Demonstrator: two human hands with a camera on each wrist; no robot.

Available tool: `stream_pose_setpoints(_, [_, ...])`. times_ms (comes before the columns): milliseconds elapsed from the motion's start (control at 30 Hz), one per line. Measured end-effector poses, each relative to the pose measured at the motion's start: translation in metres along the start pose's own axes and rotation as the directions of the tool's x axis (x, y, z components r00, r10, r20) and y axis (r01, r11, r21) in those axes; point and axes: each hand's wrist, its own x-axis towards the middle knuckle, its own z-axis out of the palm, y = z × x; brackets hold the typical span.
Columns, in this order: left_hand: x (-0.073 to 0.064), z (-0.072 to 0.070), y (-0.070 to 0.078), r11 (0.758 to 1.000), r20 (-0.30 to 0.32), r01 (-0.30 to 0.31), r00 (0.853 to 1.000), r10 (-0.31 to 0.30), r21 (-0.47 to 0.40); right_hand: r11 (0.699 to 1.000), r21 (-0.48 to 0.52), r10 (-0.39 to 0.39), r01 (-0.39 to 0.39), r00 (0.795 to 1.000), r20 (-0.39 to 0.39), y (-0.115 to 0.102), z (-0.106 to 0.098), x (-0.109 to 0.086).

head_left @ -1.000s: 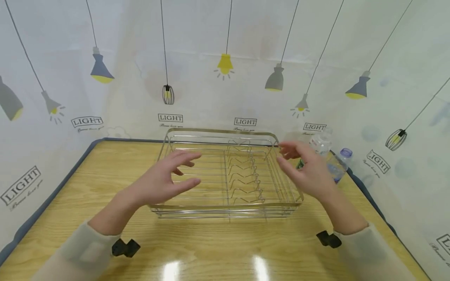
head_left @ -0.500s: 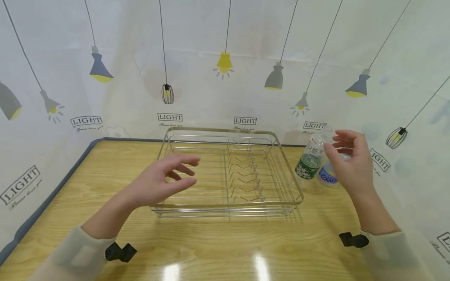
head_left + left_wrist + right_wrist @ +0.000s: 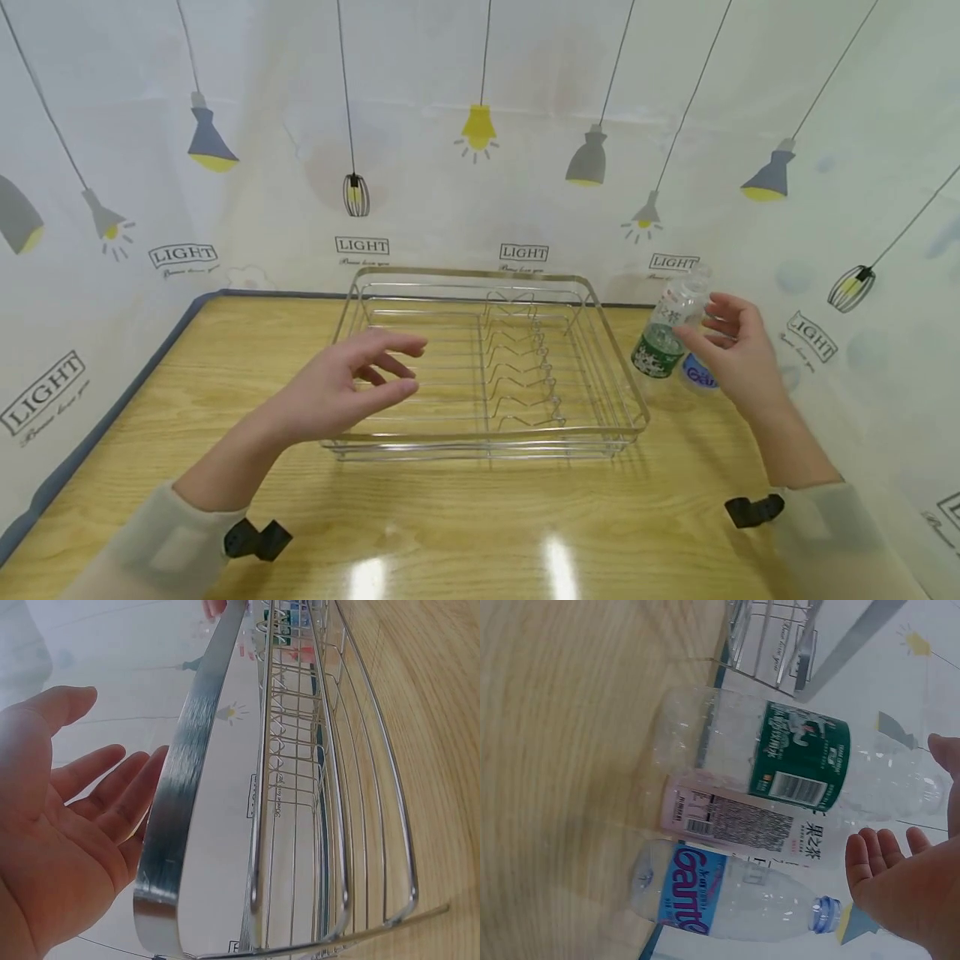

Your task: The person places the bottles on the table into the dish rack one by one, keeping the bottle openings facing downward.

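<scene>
My left hand hovers over the left part of a wire dish rack, thumb and fingers spread with nothing between them. In the left wrist view its palm lies beside the rack's flat metal rim. At the right, my right hand is near the top of a clear plastic bottle with a green label. The right wrist view shows that bottle's neck between the thumb and the bent fingers; whether they touch it, I cannot tell. A blue-labelled bottle stands beside it, partly hidden in the head view.
A third bottle with a pink label stands behind the other two in the right wrist view. The wooden table meets a pale lamp-patterned wall covering at the back and sides. Wavy wire dividers run across the rack.
My right hand has left the rack's right side for the bottles, then shifted slightly left towards the green-labelled one. The left hand has barely moved. No bottle has visibly moved.
</scene>
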Motion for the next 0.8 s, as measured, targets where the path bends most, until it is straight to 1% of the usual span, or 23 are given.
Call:
stream_pose_setpoints(233, [0.002, 0.001, 0.000, 1.000, -0.003, -0.013, 1.000, 0.013, -0.001, 1.000, -0.024, 0.018, -0.017, 0.999, 0.029, 0.006, 0.009, 0.004])
stream_pose_setpoints(500, [0.002, 0.003, -0.002, 1.000, 0.005, -0.008, 1.000, 0.008, -0.009, 0.998, -0.029, 0.050, -0.049, 0.998, 0.036, 0.009, 0.015, 0.005])
stream_pose_setpoints(667, [0.002, 0.004, -0.004, 1.000, 0.015, -0.010, 1.000, 0.010, -0.029, 0.997, -0.040, 0.063, -0.061, 0.997, 0.047, 0.012, 0.019, 0.007])
stream_pose_setpoints(800, [0.002, 0.005, -0.005, 0.999, 0.029, 0.000, 1.000, 0.001, -0.047, 0.997, -0.054, 0.061, -0.058, 0.997, 0.055, 0.017, 0.021, 0.008])
